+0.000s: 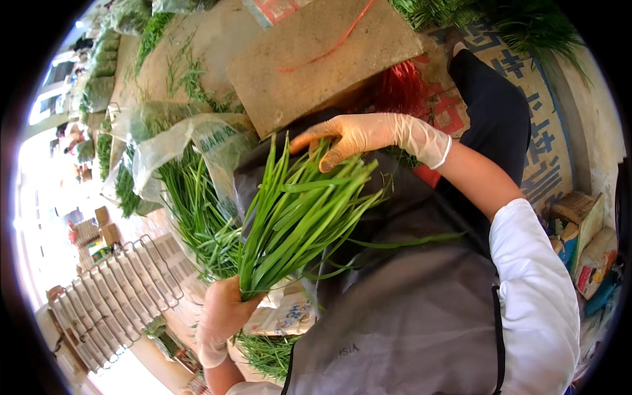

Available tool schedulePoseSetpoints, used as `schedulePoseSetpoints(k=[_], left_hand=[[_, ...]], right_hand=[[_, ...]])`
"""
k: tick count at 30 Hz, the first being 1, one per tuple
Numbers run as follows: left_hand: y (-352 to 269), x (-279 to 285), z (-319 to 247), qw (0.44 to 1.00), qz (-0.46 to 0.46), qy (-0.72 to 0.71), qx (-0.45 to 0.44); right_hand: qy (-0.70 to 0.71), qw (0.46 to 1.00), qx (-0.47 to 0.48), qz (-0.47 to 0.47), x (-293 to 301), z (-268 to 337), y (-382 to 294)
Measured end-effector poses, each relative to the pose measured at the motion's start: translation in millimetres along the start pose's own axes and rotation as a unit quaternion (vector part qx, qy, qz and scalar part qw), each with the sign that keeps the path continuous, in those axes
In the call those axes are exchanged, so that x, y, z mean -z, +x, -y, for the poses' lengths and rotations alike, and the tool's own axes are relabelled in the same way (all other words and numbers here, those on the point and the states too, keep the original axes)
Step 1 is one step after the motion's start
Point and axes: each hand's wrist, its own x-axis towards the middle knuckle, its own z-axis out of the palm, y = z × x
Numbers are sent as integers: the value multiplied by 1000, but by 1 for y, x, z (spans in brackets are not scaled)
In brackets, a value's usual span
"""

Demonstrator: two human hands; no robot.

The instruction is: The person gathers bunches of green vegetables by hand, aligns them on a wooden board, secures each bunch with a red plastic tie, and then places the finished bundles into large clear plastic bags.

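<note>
A bunch of long, flat green leaves [301, 212], apparently Chinese chives, fans out in front of my apron [395, 306]. My left hand [224, 308], in a thin translucent glove, grips its narrow lower end. At the spread far end, my right hand [363, 136] reaches over the leaves in a similar glove with stained fingertips. Its thumb and fingers are apart and touch the upper leaves; some fingers are hidden. A few loose strands [410, 242] stick out sideways across the apron. Left of the bunch, a clear plastic bag [168, 153] holds more green leaves [192, 202].
A flat board [316, 64] with a red string [328, 54] lies ahead, with red plastic strands [402, 86] beside it. More greens lie at the upper right [533, 24] and below my left hand [266, 353]. A metal wire rack [118, 296] stands at left, a box of clutter [572, 227] at right.
</note>
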Motion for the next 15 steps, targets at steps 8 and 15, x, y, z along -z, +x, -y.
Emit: schedulePoseSetpoints(k=[8, 15], left_hand=[[20, 54, -80, 960, -102, 260, 24], [3, 27, -18, 887, -233, 399, 2]], right_hand=[[-88, 970, 173, -147, -19, -11, -23], [89, 953, -84, -277, 57, -77, -58]])
